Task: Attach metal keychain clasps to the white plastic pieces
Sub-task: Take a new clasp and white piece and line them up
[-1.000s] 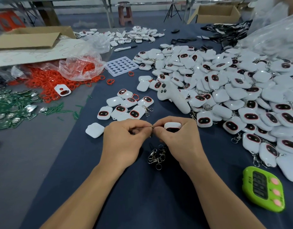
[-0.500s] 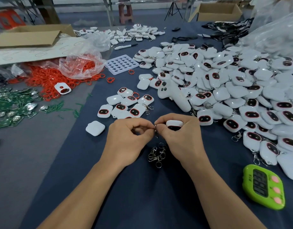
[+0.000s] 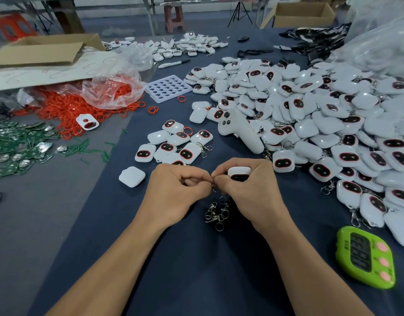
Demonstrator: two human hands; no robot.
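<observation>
My right hand [image 3: 246,190] grips a white plastic piece [image 3: 239,173] with a dark, red-rimmed window facing me. My left hand [image 3: 176,190] pinches a small metal clasp [image 3: 213,183] at that piece's left edge, and the fingertips of both hands meet there. The clasp hangs down between the hands and is partly hidden. A small heap of loose metal clasps [image 3: 217,212] lies on the blue cloth just below my hands. A small group of white pieces [image 3: 173,144] lies just beyond my hands. A big pile of white pieces [image 3: 310,110] fills the right side.
A green timer [image 3: 365,256] lies at the right front. A lone white piece [image 3: 132,176] sits left of my hands, a white handle-shaped device [image 3: 239,131] beyond them. Orange rings [image 3: 66,108], a plastic bag, green circuit boards [image 3: 16,144] and a cardboard box [image 3: 46,50] crowd the left.
Both hands have stayed together at the same spot, shifting only slightly. The clasp now hangs lower between the fingertips.
</observation>
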